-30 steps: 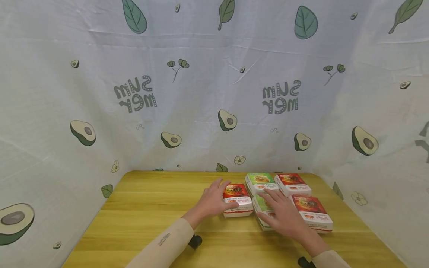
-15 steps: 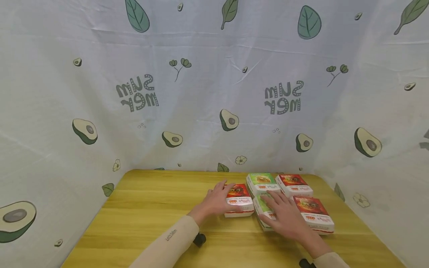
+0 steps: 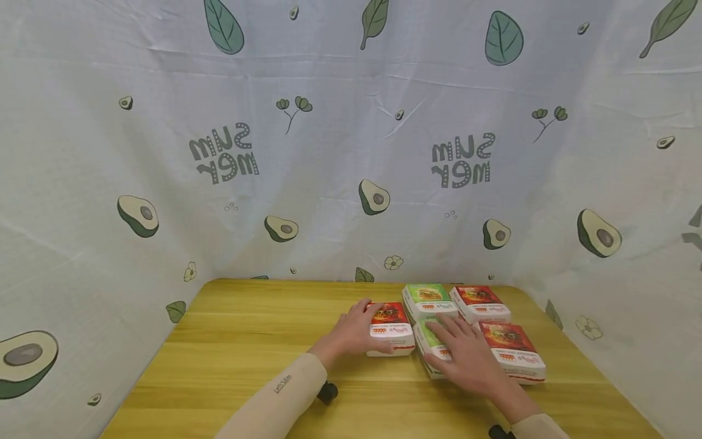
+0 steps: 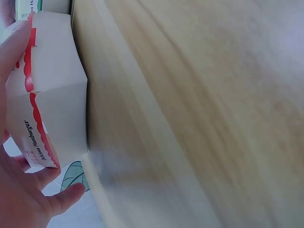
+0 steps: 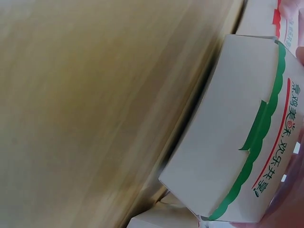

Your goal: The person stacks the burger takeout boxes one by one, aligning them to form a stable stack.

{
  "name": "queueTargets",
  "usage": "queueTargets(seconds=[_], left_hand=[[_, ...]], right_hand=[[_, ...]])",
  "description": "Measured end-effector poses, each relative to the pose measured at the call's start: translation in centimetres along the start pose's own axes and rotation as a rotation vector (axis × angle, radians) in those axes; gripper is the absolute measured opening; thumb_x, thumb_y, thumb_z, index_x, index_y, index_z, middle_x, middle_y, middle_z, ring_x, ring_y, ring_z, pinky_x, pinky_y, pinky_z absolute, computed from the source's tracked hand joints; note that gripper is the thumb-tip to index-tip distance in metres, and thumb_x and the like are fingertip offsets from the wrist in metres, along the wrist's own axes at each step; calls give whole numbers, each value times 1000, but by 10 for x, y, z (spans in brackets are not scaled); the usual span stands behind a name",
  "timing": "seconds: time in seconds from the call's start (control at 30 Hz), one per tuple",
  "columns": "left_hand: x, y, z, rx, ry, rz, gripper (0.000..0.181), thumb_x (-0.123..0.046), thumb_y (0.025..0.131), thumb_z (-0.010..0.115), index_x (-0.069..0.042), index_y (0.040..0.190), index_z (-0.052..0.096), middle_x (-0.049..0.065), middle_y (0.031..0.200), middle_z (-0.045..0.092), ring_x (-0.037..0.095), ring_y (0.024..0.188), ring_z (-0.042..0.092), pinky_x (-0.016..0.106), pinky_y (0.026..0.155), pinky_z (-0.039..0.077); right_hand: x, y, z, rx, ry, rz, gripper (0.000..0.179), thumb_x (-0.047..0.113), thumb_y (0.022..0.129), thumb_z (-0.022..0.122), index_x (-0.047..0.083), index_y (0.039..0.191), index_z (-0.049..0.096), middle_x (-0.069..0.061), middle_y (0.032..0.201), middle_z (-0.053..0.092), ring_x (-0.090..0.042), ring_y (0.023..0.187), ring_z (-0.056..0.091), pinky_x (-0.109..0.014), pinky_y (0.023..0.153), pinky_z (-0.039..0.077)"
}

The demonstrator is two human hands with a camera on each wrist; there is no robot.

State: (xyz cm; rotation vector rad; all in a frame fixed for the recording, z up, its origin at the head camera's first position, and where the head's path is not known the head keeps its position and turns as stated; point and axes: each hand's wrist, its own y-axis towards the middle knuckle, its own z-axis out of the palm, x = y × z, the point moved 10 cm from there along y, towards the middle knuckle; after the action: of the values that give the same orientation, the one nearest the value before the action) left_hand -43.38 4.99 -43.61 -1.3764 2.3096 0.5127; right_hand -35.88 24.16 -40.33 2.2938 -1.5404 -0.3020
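In the head view my left hand (image 3: 351, 334) holds the left side of a red-and-white hamburger box (image 3: 392, 329). Its thumb lies along the near face and its fingers reach the far left side; the left wrist view shows thumb and fingers about the white carton (image 4: 56, 61). My right hand (image 3: 473, 361) rests with straight, spread fingers on a green-and-white hamburger box (image 3: 423, 334), its thumb by the near left edge. That box's white side and green scalloped trim (image 5: 223, 128) fill much of the right wrist view; most of this hand is hidden there.
A second green box (image 3: 430, 299) lies behind, beside a red box (image 3: 478, 300). Another red box (image 3: 512, 349) is right of my right hand. All lie on a wooden table (image 3: 263, 329), backed by a printed white cloth (image 3: 323, 152).
My left hand has shifted slightly right against the red box, and its thumb has gone from over the top down to the near face. The right hand and the boxes look almost unmoved.
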Motion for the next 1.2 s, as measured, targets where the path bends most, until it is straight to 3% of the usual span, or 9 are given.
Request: queueTargets(seconds=[0.33, 1.2], left_hand=[[7, -5, -2, -12, 28, 4, 100, -71, 70, 78, -35, 155, 36, 6, 162, 30, 30, 140, 40, 57, 109, 39], [37, -26, -20, -14, 69, -40, 100, -68, 71, 79, -35, 155, 35, 6, 163, 28, 32, 140, 39, 59, 109, 38]], right_hand=[[-2, -2, 5, 15, 36, 12, 67, 61, 90, 65, 23, 144, 56, -11, 151, 50, -41, 138, 43, -77, 102, 31], [-7, -1, 8, 57, 31, 34, 72, 66, 89, 62, 23, 146, 54, -10, 151, 49, -42, 140, 40, -78, 103, 29]])
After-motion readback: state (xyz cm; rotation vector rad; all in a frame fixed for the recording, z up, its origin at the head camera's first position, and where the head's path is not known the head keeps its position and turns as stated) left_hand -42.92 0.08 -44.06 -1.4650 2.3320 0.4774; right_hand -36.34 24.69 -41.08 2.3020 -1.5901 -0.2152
